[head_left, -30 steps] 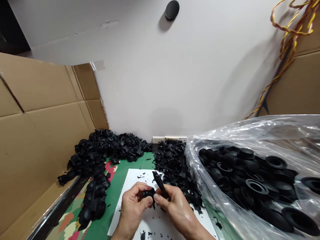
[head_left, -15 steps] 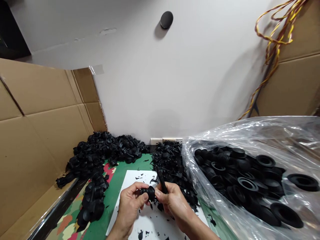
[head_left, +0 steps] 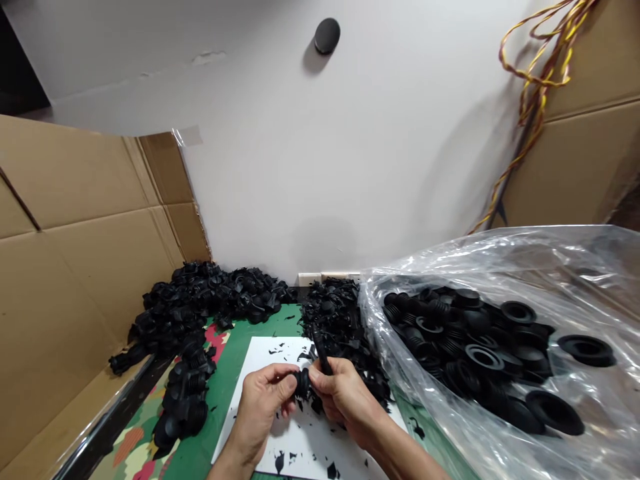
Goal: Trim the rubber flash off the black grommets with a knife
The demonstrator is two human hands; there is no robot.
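A small ribbed black rubber part [head_left: 302,385] is pinched by the fingers of my left hand [head_left: 265,401] over a white board [head_left: 295,443]. Close against its right side, my right hand [head_left: 345,399] is closed around a dark pen-like tool [head_left: 321,350], which points up and away; its working tip is hard to make out. The thumb of my right hand is near the part. Black scraps are scattered on the board around both hands.
Behind the board lies a heap of black scraps [head_left: 333,313]. Black ribbed parts [head_left: 185,400] are piled at the left, beside a cardboard wall [head_left: 95,267]. At the right, a clear plastic bag [head_left: 425,257] holds many black rubber parts [head_left: 465,373].
The view has shifted slightly. My left hand has moved a little to the right with the black part, whose visible portion is now shorter. The tool is more upright in my right hand.
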